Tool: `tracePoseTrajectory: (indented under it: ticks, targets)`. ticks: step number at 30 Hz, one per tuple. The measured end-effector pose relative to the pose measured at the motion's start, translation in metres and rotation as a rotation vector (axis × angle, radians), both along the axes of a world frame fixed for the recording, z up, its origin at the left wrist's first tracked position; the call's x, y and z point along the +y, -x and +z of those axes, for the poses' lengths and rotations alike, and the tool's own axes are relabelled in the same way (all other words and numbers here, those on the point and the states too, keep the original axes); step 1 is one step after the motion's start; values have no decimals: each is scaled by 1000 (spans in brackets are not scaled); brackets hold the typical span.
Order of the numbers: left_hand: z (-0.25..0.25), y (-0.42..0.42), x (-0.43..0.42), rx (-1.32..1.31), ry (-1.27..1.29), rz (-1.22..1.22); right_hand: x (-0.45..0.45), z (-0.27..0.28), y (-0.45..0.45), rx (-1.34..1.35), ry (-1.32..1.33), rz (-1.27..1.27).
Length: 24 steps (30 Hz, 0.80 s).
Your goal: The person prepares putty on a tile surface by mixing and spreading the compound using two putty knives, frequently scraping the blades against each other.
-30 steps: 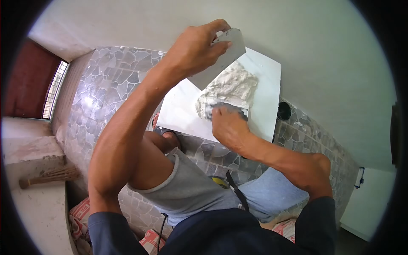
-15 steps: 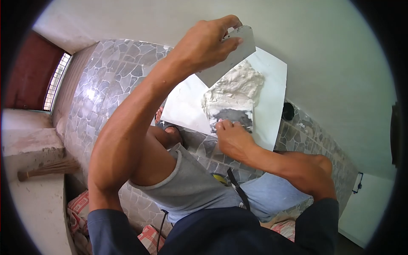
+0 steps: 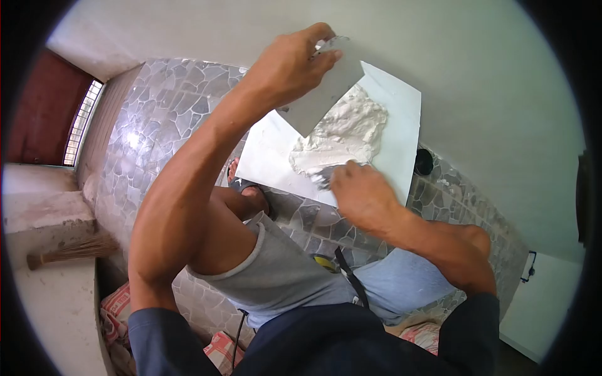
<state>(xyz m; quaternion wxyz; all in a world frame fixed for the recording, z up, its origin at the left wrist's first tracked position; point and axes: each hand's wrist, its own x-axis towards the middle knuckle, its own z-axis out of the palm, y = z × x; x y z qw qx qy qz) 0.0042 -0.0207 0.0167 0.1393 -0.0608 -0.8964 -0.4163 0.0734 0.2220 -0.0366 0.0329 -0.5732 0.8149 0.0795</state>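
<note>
My left hand (image 3: pixel 290 66) is raised over the far left of a white board (image 3: pixel 400 109), closed on the top edge of a flat grey plate (image 3: pixel 323 91) that hangs tilted. A wet white heap of putty (image 3: pixel 354 125) is spread over the middle of the board. At the board's near edge my right hand (image 3: pixel 367 194) grips a flat metal scraper (image 3: pixel 322 178), blurred by motion, with its blade against the near side of the putty. My fingers hide most of the scraper.
The grey stone-patterned floor (image 3: pixel 194 94) surrounds the board, and a pale wall (image 3: pixel 495 119) rises behind it. A black round object (image 3: pixel 424 161) stands right of the board. A broom (image 3: pixel 78 249) lies on a ledge at left. Printed sacks (image 3: pixel 116 307) lie below it.
My right hand has turned and shifted right and slightly up, its scraper going from flat to tilted at the putty's near edge. My left hand and the plate have moved slightly left.
</note>
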Motion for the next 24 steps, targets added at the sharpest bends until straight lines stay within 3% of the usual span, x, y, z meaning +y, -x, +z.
tracePoseTrajectory:
  ticks: [3, 6, 9, 12, 15, 21, 24]
  targets:
    - [-6, 3, -5, -35, 29, 60, 20, 25, 24, -184, 204, -262]
    - [4, -2, 1, -163, -45, 51, 38, 29, 49, -162, 393, -371]
    - [1, -2, 10, -137, -26, 44, 47, 46, 59, -399, 321, -714]
    - [-4, 0, 27, -152, -151, 35, 57, 33, 69, -594, 462, -938]
    - [-9, -4, 52, -33, -127, 45, 56, 11, 69, -896, 915, -1007]
    - [-12, -19, 104, 23, -91, -67, 43, 12, 68, -912, 1006, -1176]
    - [-14, -26, 121, -27, -73, -83, 33, 18, 62, -889, 1079, -1137]
